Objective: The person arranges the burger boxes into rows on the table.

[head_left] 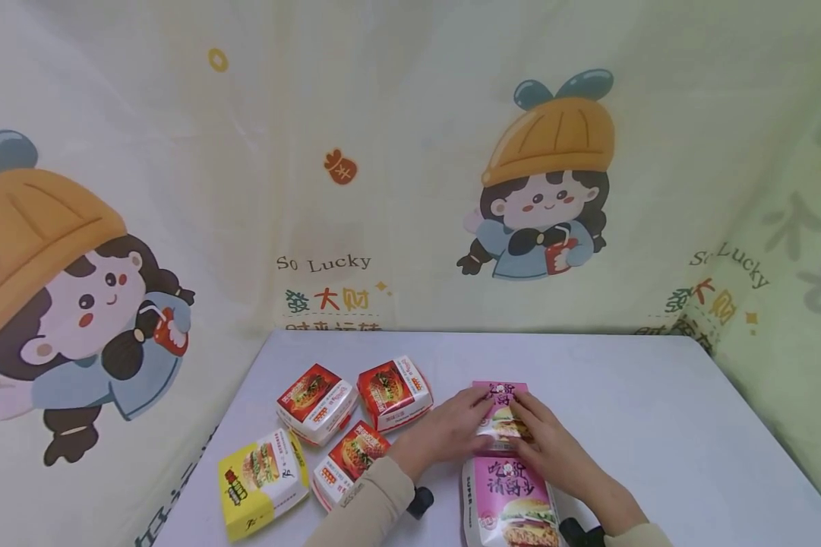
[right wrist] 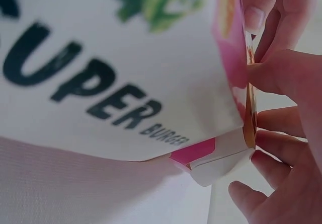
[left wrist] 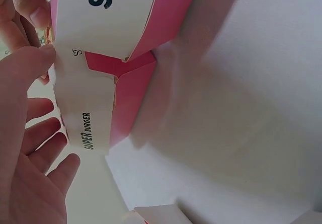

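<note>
A pink burger box (head_left: 500,418) lies on the table, its white side reading "SUPER BURGER" in the left wrist view. My left hand (head_left: 444,429) reaches over it from the left, fingertips on its top and thumb at the near edge. From the right, my right hand (head_left: 560,456) touches the same box with its fingers extended. A second pink burger box (head_left: 513,501) sits close in front, and neither hand grips it. In the right wrist view, the far box's flap (right wrist: 216,168) shows beyond the near box, and my right fingers (right wrist: 282,138) are spread loosely beside it.
Left of the hands stand red-and-white burger boxes (head_left: 317,403), (head_left: 395,391), (head_left: 352,460), the nearest partly behind my left sleeve (head_left: 372,501). A yellow-and-white burger box (head_left: 263,482) lies at the near left. A printed cloth (head_left: 410,190) hangs behind the white table (head_left: 656,425).
</note>
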A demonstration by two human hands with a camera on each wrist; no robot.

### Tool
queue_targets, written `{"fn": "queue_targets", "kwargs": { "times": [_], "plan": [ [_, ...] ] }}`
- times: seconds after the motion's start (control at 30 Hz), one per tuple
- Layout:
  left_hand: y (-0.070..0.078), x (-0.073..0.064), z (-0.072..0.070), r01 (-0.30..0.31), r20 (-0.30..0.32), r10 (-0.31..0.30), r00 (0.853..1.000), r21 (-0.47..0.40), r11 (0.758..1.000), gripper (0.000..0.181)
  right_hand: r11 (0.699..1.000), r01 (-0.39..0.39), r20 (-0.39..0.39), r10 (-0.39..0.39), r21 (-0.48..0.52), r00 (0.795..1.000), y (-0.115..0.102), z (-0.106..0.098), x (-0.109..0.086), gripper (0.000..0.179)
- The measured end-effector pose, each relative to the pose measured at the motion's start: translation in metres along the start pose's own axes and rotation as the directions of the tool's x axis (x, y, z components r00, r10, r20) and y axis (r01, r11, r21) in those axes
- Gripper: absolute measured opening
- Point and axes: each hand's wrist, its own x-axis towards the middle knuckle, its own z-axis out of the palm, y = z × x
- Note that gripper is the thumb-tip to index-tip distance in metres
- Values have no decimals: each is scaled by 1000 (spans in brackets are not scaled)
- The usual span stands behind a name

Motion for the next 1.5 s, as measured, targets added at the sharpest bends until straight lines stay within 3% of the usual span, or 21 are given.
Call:
{"fn": "queue_targets", "kwargs": {
  "times": [0.53, 0.73, 0.83, 1.1, 1.5],
  "plan": [
    [1, -1, 5, 45, -17, -44, 999, 39, 998, 64, 999, 30, -18, -31, -39, 999, -1, 3, 1, 56],
    [-1, -6, 3, 100, -1, -100, 995, -36, 994, 66, 999, 26, -17, -26, -28, 999, -5, -1, 1, 56],
    [-3, -10, 1, 138, 9, -137, 990, -53, 989, 67, 999, 24, -20, -25, -29, 1000, -7, -2, 0, 56],
    [-7, -25, -9, 170, -15, -173, 985, -94, 981, 65, 999, 17, -34, -18, -32, 999, -15, -8, -2, 58],
    [-17, -59, -10, 248, -66, -264, 962, -180, 952, 71, 1000, 25, -33, -26, -16, 999, -34, -11, -6, 61]
  ]
}}
